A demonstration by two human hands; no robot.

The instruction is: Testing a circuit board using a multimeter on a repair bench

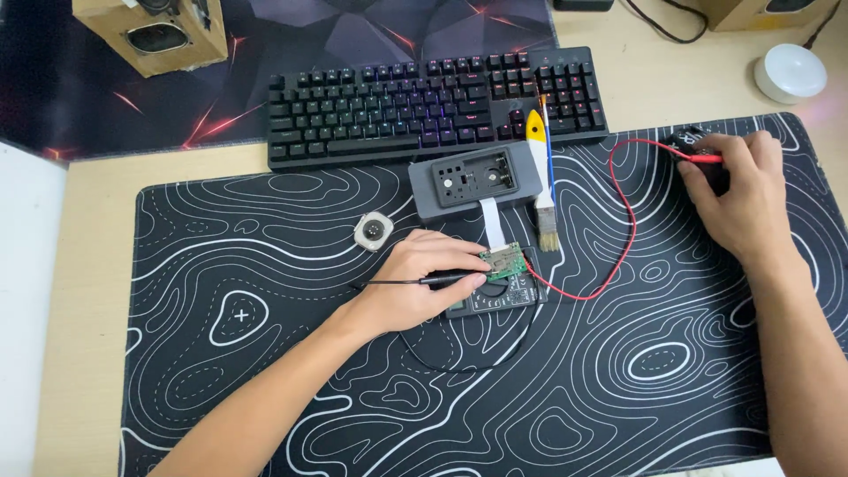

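Note:
My left hand (422,284) rests on the black patterned desk mat (265,353) and grips a thin black test probe (415,281) whose tip touches a small green circuit board (507,261). The board lies on a dark device part (503,299) and joins a grey plastic housing (475,182) by a white ribbon cable (491,223). A red wire (624,212) runs from the board to the far right. There my right hand (740,196) closes on a small black meter (698,143) with a red probe plug.
A black backlit keyboard (433,104) lies behind the mat. A yellow-handled brush (541,177) leans beside the grey housing. A small round grey part (373,231) lies left of my hand. A wooden speaker (152,32) stands top left, a white puck (790,72) top right.

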